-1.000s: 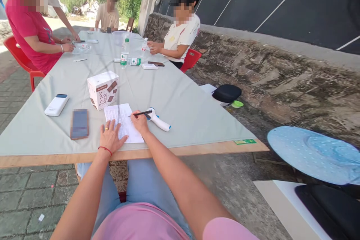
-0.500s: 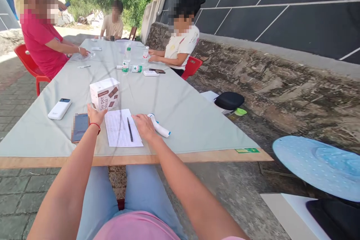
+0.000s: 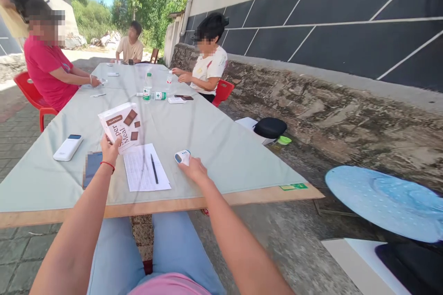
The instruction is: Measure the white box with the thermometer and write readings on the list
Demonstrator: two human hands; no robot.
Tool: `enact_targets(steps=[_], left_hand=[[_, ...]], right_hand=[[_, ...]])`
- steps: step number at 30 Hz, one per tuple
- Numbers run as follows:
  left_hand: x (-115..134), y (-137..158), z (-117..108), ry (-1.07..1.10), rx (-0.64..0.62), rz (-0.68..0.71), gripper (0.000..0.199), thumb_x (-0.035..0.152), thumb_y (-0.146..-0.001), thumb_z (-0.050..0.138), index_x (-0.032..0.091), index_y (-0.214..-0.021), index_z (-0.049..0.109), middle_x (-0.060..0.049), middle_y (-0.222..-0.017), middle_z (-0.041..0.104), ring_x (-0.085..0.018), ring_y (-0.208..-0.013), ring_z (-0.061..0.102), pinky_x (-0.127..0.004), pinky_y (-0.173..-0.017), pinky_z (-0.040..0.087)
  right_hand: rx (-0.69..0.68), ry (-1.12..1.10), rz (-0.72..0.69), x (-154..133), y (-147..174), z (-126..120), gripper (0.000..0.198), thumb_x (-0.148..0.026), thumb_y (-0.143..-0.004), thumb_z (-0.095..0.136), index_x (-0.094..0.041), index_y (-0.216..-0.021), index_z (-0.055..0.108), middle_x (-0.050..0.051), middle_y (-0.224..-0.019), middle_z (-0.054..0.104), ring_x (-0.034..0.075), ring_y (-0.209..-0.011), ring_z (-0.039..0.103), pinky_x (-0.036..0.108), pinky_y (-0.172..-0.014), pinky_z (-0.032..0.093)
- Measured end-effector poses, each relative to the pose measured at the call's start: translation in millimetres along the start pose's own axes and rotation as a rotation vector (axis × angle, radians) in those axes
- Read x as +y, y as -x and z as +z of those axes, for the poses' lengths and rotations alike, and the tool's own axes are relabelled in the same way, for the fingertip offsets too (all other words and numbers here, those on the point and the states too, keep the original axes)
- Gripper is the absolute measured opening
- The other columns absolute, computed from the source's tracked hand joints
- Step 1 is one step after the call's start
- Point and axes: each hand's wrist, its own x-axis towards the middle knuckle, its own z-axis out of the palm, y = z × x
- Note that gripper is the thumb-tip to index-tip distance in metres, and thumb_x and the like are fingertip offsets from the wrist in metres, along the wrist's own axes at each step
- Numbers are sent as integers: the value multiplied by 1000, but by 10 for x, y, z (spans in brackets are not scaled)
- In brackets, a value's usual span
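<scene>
Creased cloth point(image 3: 228, 161); hands point(image 3: 110, 151) grip boxy carton point(image 3: 128, 124), rounded plastic device point(image 3: 182, 157).

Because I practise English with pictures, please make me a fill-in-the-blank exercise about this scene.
1. The left hand's grip holds a white-and-brown cardboard box whose large printing ends with "____".
2. The right hand's grip is on a white plastic handheld device with ____ trim.
3. The slim pen lying on the white paper sheet is ____.

Missing words: Meal; blue; black.

box point(image 3: 122, 125): partly behind left hand point(image 3: 111, 150) | thermometer point(image 3: 183, 156): partly inside right hand point(image 3: 195, 170) | sheet point(image 3: 141, 173): unreadable
</scene>
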Motion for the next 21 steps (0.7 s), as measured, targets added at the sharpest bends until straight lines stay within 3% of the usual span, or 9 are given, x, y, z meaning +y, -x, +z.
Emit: enact_targets(steps=[4,7,9,11,15,21], left_hand=[[49,448,-54,20,-14,56,45,57,-86,52,19,-110,61,-9,-105,65,-24,-99,61,-39,-89,48],[-17,736,-89,-142,44,92,48,59,-87,49,18,-108,64,-11,-102,66,-27,-101,59,-44,-95,44],[-70,838,-107,-194,25,113,50,60,-88,48,18,-111,63,-12,-105,66,-28,-103,59,-45,-97,42],[-98,864,-118,-204,-8,112,52,60,-89,46,18,-116,61,-12,-109,66,-27,-105,60,-43,-97,43],[-71,803,-105,-228,-33,99,52,59,-90,44,17,-117,61,-11,-110,68,-26,-104,62,-38,-91,47],[-23,747,-44,-224,-43,142,51,60,-89,47,18,-115,62,-10,-111,69,-23,-102,64,-33,-90,49]], right_hand=[[-93,-343,-167,-192,336,121,30,-41,-75,56,-19,-94,62,3,-86,64,19,-80,58,30,-70,45],[-262,-1040,-267,-426,762,347,31,-43,-66,62,-18,-86,61,1,-72,61,15,-63,52,28,-60,43],[-360,-1235,-240,-583,1015,524,33,-46,-71,58,-19,-90,62,2,-72,62,14,-59,52,27,-55,41],[-376,-1260,-199,-713,1167,684,31,-48,-72,56,-19,-80,61,0,-62,59,12,-50,47,26,-49,36],[-222,-1107,-157,-858,1159,851,31,-45,-72,55,-21,-53,49,-3,-45,49,11,-46,43,26,-50,37],[-131,-854,-229,-889,1055,818,25,-41,-76,51,-22,-60,49,-4,-47,50,13,-50,49,26,-55,39]])
